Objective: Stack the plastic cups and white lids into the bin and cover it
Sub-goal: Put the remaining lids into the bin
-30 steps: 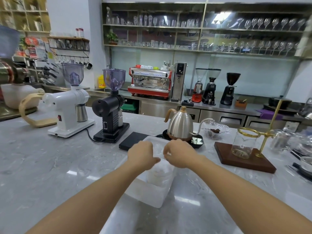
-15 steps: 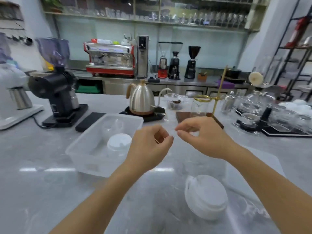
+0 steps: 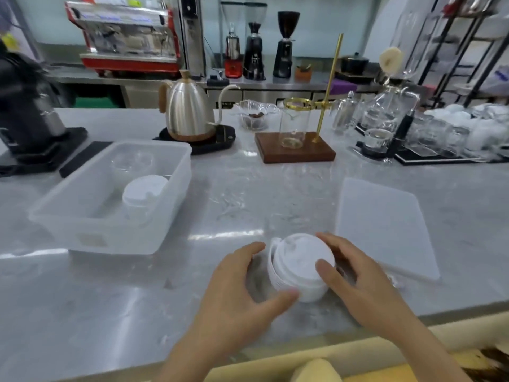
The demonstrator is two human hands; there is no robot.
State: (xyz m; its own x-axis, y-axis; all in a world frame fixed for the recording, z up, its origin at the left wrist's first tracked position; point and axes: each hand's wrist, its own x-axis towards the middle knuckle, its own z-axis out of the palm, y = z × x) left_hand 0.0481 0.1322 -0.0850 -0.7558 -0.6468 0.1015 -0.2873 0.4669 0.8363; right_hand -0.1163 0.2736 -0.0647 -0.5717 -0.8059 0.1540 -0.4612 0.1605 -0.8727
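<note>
**Both hands around the lid stack, lower centre**

Lid stack (image 3: 298,267) sits on the tabletop (image 3: 242,194) at lower centre of the frame, between the two hands. Left hand (image 3: 239,293) is just left of it, fingers spread and curled; thumb tip touches the stack's lower front edge, the other fingers sit beside its left side with a small gap. Right hand (image 3: 355,277) cups the right side; thumb lies over the top lid's right edge, fingers wrap behind. Both hands are spread around the stack; can't tell if either is squeezing it or if it's off the surface.

Stack: white round lids nested together, top one domed with a raised rim; edges of lower lids show as thin ribs on the left side. Slightly blurred.

Bin (image 3: 110,216) is at left of the frame, well apart from the hands: translucent rectangular tub, uncovered. Inside, a second stack (image 3: 144,190) of white lids near the right wall, and clear cups (image 3: 132,162) behind it toward the far end, hard to make out.

Bin cover (image 3: 385,227) lies flat on the tabletop at right of the frame, just beyond the right hand, translucent white, rounded corners.
</note>
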